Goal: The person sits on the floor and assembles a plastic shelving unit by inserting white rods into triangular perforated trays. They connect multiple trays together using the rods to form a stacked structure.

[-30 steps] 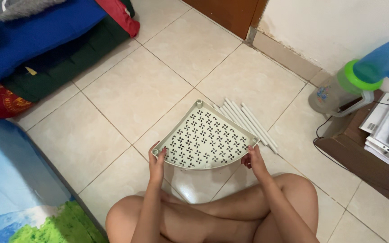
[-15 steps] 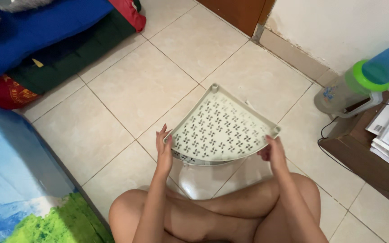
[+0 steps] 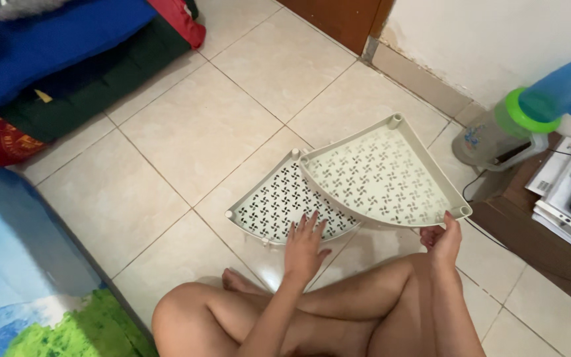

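Note:
I sit cross-legged on a tiled floor. My right hand grips the near corner of a pale green quarter-round shelf tray with pinwheel cut-outs and holds it raised and off to the right. A second, matching tray lies flat on the floor in front of my knees. My left hand rests on its curved front edge, fingers spread and flat. The lifted tray overlaps the right side of the lying one and hides the floor behind it.
A clear jug with a green and blue lid stands at the right by the wall. A dark wooden shelf with papers and a black cable is beside it. Folded blue, green and red bedding lies at the upper left, a printed mattress at the left.
The top tray has been lifted off the stack and swung right in my right hand. My left hand let go of it and came down on the tray left on the floor.

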